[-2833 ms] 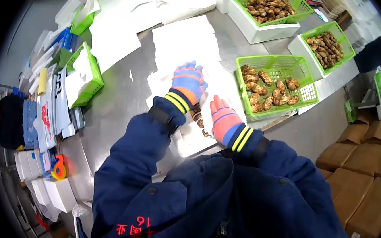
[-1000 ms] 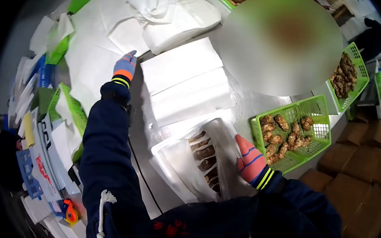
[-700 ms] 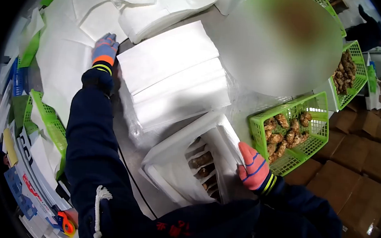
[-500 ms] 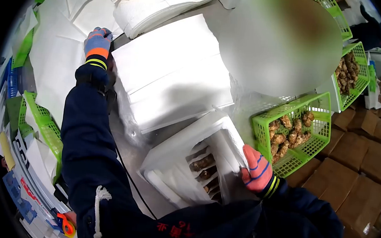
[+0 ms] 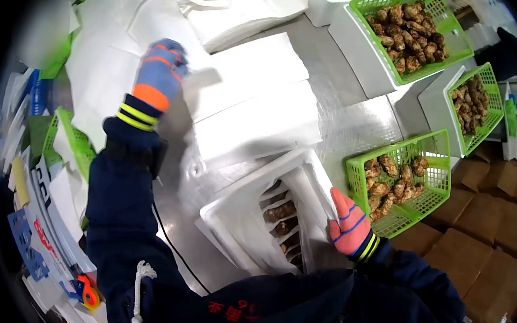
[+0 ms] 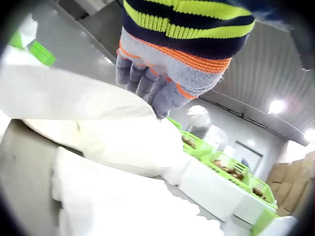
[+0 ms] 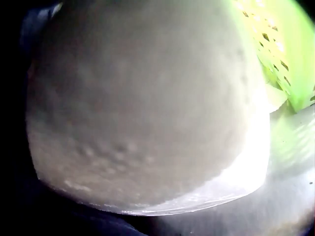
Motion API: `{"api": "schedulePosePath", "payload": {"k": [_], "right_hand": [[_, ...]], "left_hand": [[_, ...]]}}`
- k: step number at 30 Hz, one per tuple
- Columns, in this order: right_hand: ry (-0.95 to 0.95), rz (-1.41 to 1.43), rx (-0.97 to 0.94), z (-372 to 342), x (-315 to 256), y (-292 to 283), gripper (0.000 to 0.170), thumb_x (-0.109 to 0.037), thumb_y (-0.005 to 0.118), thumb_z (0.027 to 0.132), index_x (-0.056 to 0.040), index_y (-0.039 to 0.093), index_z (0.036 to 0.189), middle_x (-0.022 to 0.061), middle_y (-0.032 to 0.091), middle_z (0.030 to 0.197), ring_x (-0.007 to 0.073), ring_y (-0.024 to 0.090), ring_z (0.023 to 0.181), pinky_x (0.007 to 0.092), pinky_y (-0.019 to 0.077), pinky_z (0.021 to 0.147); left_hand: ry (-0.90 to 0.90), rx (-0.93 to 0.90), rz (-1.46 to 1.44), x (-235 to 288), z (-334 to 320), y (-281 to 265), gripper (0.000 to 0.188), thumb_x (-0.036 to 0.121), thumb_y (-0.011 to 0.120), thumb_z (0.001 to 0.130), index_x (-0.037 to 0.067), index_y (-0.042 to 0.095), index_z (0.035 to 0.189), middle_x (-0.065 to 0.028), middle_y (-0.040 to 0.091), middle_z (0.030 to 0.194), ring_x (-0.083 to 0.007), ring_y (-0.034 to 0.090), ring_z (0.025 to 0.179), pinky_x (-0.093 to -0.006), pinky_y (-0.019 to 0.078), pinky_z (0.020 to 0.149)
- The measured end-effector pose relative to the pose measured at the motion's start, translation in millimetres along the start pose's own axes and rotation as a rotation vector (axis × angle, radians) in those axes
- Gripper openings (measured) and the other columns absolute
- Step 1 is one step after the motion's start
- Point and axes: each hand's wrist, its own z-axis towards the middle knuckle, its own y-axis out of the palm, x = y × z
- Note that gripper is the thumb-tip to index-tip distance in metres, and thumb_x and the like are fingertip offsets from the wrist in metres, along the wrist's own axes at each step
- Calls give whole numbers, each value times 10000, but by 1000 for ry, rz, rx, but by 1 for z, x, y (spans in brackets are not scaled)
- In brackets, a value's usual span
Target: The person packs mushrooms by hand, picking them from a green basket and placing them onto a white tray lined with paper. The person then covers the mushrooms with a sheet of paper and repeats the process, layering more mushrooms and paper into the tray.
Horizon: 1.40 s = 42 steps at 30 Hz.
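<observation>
My gloved left hand (image 5: pixel 161 72) is over the white sheets at the back left. In the left wrist view its curled fingers (image 6: pixel 162 105) pinch the edge of a white sheet (image 6: pixel 74 93), which trails off to the left. With fingers outside and thumb at the rim, my right hand (image 5: pixel 350 226) grips the side of a white foam box (image 5: pixel 232 187). The box stands tilted close to my body, lined with white sheet. Inside, a row of brown mushroom-like pieces (image 5: pixel 280 212) shows between white strips. The box wall (image 7: pixel 138 98) fills most of the right wrist view.
A stack of white sheets (image 5: pixel 257 107) lies behind the box. To the right stands a green basket (image 5: pixel 428 202) with several brown pieces; fuller baskets (image 5: pixel 461 53) sit on white foam boxes behind it. An orange tape dispenser (image 5: pixel 88 294) and a black cable (image 5: pixel 173 240) are at left.
My left hand left the box, reached to the back-left sheets, curled its fingers and came slightly back right. My right hand took the box's side, and the box tilted.
</observation>
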Motion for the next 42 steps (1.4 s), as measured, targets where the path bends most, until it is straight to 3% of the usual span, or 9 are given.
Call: {"api": "schedulePosePath", "payload": {"k": [3, 11, 15, 18, 19, 22, 31, 38, 42], "right_hand": [[-33, -15, -15, -2, -3, -5, 658, -7, 567, 703, 15, 343, 1322, 254, 455, 1242, 405, 477, 1080, 417, 414, 908], [-539, 15, 201, 47, -68, -77, 815, -130, 702, 626, -36, 333, 1347, 206, 343, 1373, 408, 340, 1240, 449, 300, 1032], [-850, 230, 21, 69, -77, -91, 451, -24, 615, 644, -58, 591, 1094, 132, 575, 1130, 325, 518, 1071, 402, 417, 904], [-561, 621, -125, 66, -79, -95, 206, -20, 564, 753, -25, 649, 940, 53, 644, 847, 159, 583, 801, 283, 458, 723], [-409, 730, -195, 65, -79, -99, 184, -30, 558, 776, -21, 653, 933, 40, 643, 811, 122, 575, 765, 257, 455, 697], [-213, 805, -254, 80, -60, -106, 179, -86, 554, 810, -13, 652, 940, 1, 618, 733, 44, 516, 720, 198, 420, 650], [-389, 732, -156, 109, -61, -131, 141, -97, 554, 815, 1, 640, 868, 28, 630, 742, 79, 551, 702, 221, 444, 656], [-475, 627, 86, 118, -70, -144, 175, -163, 543, 812, -42, 650, 880, 68, 608, 692, 113, 555, 646, 248, 443, 615], [-471, 441, 214, 108, -79, -162, 193, -209, 514, 818, -62, 638, 840, 107, 588, 655, 182, 566, 600, 278, 448, 587]], "left_hand": [[149, -59, -118, 110, -20, -35, 144, -35, 626, 692, -6, 537, 802, -145, 572, 907, -271, 567, 828, -327, 474, 708], [-211, -479, -585, 270, -60, -102, 84, 22, 594, 741, 9, 512, 753, -117, 589, 862, -226, 583, 828, -308, 467, 765], [-366, -523, -721, 307, -65, -131, 135, 31, 597, 754, 3, 584, 885, -95, 616, 939, -190, 586, 888, -303, 455, 820], [-548, -242, -907, 311, -83, -148, 249, 131, 590, 816, 9, 604, 1032, -73, 624, 959, -159, 580, 879, -266, 454, 786], [-458, -207, -943, 305, -94, -159, 631, 348, 637, 807, -3, 436, 1291, -115, 523, 1235, -211, 499, 1128, -308, 358, 973], [-445, -103, -951, 296, -142, -149, 1186, 692, 663, 606, 18, 147, 1433, -154, 273, 1449, -292, 273, 1334, -422, 190, 1077], [-482, 108, -181, 333, -164, -78, 1106, 254, 843, 527, 48, 220, 1417, -158, 243, 1459, -286, 248, 1348, -396, 205, 1090], [-368, 290, -447, 352, -145, -76, 398, 108, 700, 721, 67, 615, 1107, -150, 469, 1305, -279, 372, 1271, -366, 345, 1012], [-396, 318, -400, 359, -152, -82, 1159, 321, 863, 485, -21, 221, 1387, -215, 233, 1437, -349, 277, 1311, -426, 230, 1078]]}}
